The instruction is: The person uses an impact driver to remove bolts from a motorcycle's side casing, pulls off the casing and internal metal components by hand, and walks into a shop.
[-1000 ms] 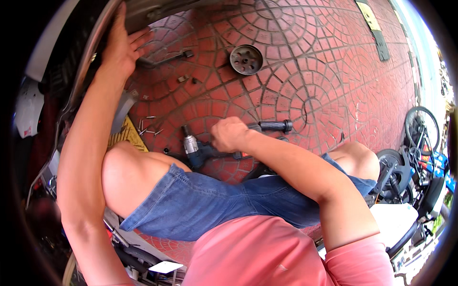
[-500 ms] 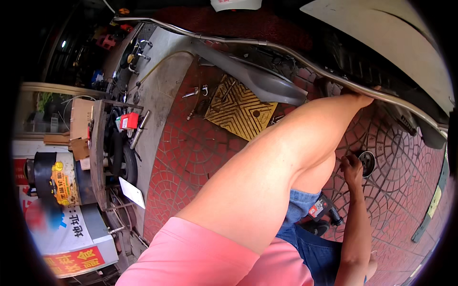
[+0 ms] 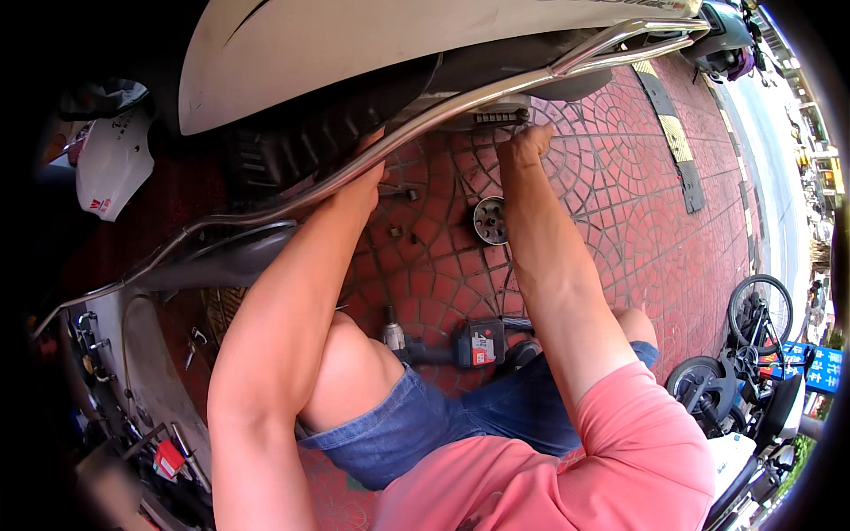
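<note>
A scooter with a cream body panel (image 3: 390, 57) and a bent chrome side rail (image 3: 372, 159) fills the upper part of the head view. My left hand (image 3: 374, 177) reaches under the rail at the dark underside, its fingers hidden behind it. Further right, my right hand (image 3: 529, 142) is closed at the end of a black ribbed bar (image 3: 496, 117) below the rail; what its fingers grip is hidden. A round slotted metal drum (image 3: 487, 221) lies on the paving beside my right forearm. Between my knees rests a cordless impact wrench (image 3: 396, 334) with its battery (image 3: 481, 343).
Small metal parts (image 3: 403, 233) lie on the red paving near my left forearm. A grey curved panel (image 3: 221, 257) is at left under the rail. A black-and-yellow ramp strip (image 3: 670, 133) lies at upper right; a bicycle (image 3: 760, 311) and parked scooters stand at right.
My view has swung to the right, bringing the street into sight. My right hand has risen from beside the drum to the ribbed bar. My left hand stays under the scooter.
</note>
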The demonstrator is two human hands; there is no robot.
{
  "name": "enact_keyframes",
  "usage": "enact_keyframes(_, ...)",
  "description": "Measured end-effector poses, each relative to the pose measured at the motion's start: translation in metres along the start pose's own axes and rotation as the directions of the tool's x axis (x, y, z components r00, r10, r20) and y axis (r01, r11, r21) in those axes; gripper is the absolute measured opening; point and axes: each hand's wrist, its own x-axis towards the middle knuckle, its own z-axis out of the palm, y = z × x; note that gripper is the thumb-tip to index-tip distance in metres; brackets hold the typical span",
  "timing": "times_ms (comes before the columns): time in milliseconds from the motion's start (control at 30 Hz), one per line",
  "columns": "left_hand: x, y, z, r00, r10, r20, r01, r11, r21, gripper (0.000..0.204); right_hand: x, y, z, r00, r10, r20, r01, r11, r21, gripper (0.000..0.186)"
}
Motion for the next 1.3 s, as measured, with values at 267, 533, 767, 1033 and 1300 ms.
enact_keyframes(267, 0.003, -0.009, -0.015, 0.999, -0.041, -0.003, 0.041, 0.999, 0.014, 0.089, 0.026, 0.035, -0.051, 0.968, -0.091, -0.234, 0.076, 0.995, -0.072, 0.075)
enact_keyframes(533, 0.003, -0.002, 0.003, 0.998, -0.044, 0.049, 0.043, 0.999, 0.015, 0.086, 0.051, 0.006, 0.03, 0.98, -0.177, -0.095, 0.178, 0.984, 0.002, 0.069)
enact_keyframes(767, 0.008, -0.005, -0.01, 0.999, -0.047, 0.026, 0.046, 0.997, 0.056, 0.084, 0.015, 0.034, 0.003, 0.914, -0.231, -0.334, 0.194, 0.971, -0.143, 0.065)
enact_keyframes(1033, 0.0, -0.011, 0.023, 0.991, -0.105, 0.083, 0.099, 0.993, 0.065, 0.09, 0.044, 0.016, 0.047, 0.86, -0.298, -0.413, 0.153, 0.925, -0.349, 0.063)
enact_keyframes(1300, -0.007, 0.009, 0.004, 0.99, -0.136, -0.028, 0.133, 0.989, -0.07, 0.122, -0.112, 0.088, -0.023, 0.942, 0.086, -0.325, -0.126, 0.986, -0.105, 0.049)
